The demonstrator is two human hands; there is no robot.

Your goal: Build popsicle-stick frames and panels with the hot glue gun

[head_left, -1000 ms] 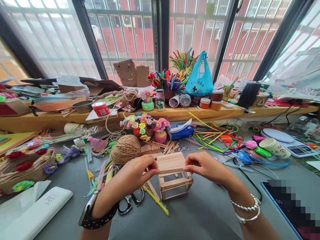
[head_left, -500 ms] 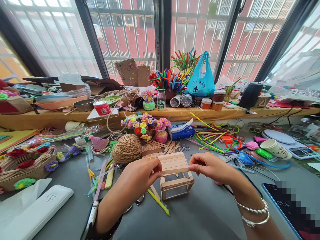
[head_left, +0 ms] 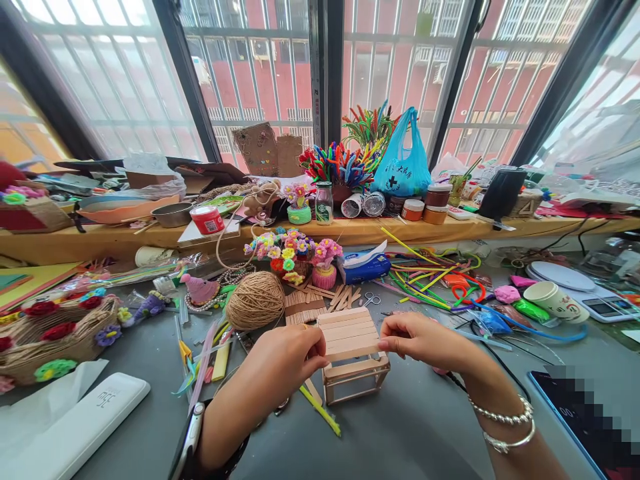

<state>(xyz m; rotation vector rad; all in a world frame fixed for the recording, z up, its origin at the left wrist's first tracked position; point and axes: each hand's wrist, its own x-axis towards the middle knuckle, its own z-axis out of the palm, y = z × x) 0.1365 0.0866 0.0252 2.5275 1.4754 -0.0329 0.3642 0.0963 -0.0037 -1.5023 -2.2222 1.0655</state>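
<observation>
One slatted panel [head_left: 349, 331], pinched by left hand [head_left: 296, 351] and right hand [head_left: 413, 338], stick frame [head_left: 357, 365] below grip, twine ball [head_left: 255, 300] beyond.

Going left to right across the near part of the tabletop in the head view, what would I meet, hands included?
White device, left hand, wooden-stick panel, right hand, phone.
</observation>
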